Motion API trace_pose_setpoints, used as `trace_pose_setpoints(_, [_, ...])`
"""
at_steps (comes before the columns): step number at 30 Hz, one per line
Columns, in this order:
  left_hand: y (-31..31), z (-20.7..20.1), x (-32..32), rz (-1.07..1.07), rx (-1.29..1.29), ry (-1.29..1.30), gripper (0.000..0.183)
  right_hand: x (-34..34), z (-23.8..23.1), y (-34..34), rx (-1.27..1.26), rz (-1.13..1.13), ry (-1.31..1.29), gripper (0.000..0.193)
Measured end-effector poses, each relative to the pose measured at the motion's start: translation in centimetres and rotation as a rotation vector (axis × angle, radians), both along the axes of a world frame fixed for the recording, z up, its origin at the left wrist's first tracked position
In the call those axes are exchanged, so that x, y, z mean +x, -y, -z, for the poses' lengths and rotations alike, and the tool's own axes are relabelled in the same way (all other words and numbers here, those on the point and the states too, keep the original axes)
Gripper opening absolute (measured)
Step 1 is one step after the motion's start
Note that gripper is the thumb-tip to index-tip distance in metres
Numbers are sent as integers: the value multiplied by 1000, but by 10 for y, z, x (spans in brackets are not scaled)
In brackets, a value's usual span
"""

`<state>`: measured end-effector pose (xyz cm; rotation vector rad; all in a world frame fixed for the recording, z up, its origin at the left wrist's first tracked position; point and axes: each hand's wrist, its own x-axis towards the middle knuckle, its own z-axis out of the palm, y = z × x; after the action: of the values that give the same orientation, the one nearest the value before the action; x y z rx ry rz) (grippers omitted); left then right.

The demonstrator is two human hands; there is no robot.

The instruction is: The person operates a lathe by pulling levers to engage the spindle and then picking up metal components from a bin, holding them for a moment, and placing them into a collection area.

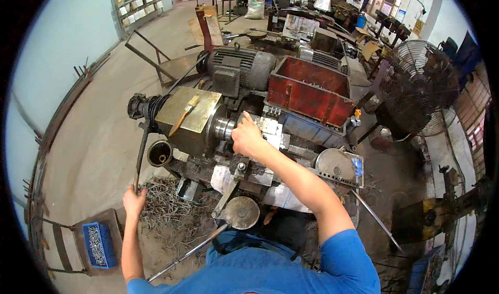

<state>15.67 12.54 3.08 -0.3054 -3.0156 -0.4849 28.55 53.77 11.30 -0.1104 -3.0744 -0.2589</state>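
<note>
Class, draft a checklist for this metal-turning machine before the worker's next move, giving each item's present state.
1. Bare left hand on the long dark metal lever: ok, gripping its lower end.
2. Bare right hand well clear of the shiny cylindrical metal chuck: not ok, close beside it.
3. Chuck stopped: cannot tell.
4. Wooden-handled brush off the flat-topped metal housing: not ok, lying on top.
5. Blue rectangular bin upright: ok.
</note>
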Motion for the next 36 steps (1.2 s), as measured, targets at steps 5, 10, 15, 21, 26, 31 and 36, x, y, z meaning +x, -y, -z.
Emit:
trace_pose_setpoints(5, [26,15,-44,180,318,300,26,26,-53,-61,36,-18,-370,19])
trace_pose_setpoints(10, [9,13,-49,236,441,368,18,73,-89,-146,120,364,-728,41])
trace_pose_setpoints(15, [26,34,-53,274,597,347,21,158,-100,-148,-77,493,-817,52])
trace_pose_setpoints(21, [45,33,-58,313,640,513,32,350,-26,-104,-297,800,-689,46])
trace_pose_setpoints(26, [59,59,-85,220,671,631,34,526,94,-29,-378,1371,-510,34])
trace_pose_setpoints(31, [24,38,-78,220,569,597,35,591,201,63,-518,1696,4,25])
trace_pose_setpoints(36, [42,44,-88,246,627,646,34,588,233,68,-667,1689,396,43])
